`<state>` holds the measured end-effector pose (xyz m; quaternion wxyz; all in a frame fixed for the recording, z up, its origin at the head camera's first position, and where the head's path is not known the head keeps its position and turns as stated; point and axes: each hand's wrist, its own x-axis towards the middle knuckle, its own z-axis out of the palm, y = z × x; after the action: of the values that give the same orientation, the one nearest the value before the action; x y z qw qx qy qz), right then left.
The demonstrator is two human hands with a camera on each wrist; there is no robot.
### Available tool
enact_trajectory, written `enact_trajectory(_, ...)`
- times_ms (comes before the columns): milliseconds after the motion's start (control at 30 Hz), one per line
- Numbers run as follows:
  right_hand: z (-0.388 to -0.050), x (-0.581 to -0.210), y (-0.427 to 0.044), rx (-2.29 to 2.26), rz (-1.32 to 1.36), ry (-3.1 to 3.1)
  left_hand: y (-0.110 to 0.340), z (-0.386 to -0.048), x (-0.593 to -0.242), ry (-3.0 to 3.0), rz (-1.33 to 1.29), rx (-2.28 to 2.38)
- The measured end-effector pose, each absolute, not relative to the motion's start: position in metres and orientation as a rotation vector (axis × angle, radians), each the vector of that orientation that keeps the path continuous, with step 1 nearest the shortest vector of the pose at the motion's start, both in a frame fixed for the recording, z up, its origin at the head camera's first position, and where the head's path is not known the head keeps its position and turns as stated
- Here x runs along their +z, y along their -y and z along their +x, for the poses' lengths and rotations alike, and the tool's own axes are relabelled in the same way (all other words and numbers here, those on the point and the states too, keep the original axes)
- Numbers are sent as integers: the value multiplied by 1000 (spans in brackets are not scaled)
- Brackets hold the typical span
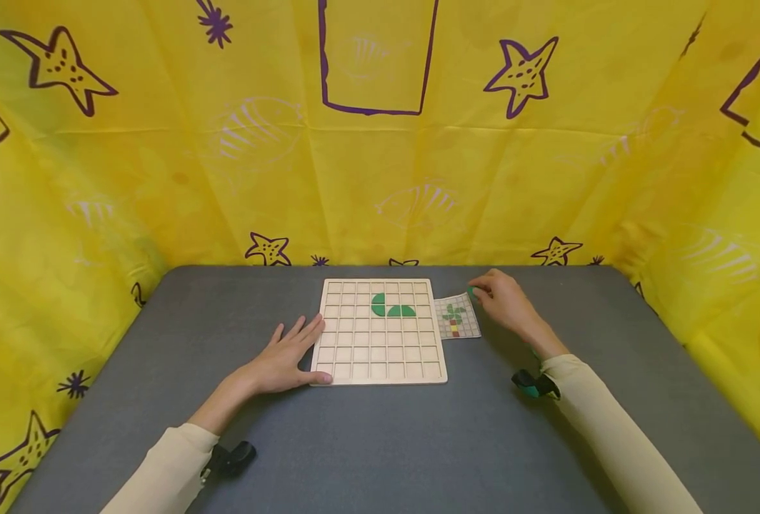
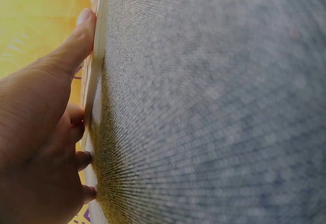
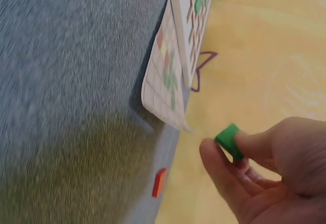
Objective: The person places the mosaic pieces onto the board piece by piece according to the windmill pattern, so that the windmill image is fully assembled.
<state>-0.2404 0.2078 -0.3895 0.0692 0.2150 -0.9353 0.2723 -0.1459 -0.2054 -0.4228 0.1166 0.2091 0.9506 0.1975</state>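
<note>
A pale wooden grid board [image 1: 354, 357] lies on the grey table, with several green pieces [image 1: 378, 307] in its upper middle cells. My left hand [image 1: 283, 363] rests at the board's left edge, fingers spread and straight, thumb on the lower left corner; the left wrist view shows the thumb [image 2: 81, 38] against the edge. A printed card [image 1: 457, 318] with a green, yellow and red pattern touches the board's right side. Above the card's far right corner, my right hand [image 1: 511, 303] pinches a green piece [image 3: 230, 141] between thumb and fingers.
A red piece [image 3: 159, 182] lies on the table beyond the card in the right wrist view. Yellow patterned cloth [image 1: 367, 178] hangs behind the table [image 1: 380, 442] and at both sides. Each wrist wears a dark strap.
</note>
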Motion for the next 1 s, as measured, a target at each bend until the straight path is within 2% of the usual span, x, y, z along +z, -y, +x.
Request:
enact_trajectory(600, -238, -394, -171, 1024, 539, 2828, 205, -147, -424, -2787, 614, 571)
enact_trajectory(1000, -236, -401, -137, 1106, 627, 2864, 205, -147, -423, -2782, 605, 572)
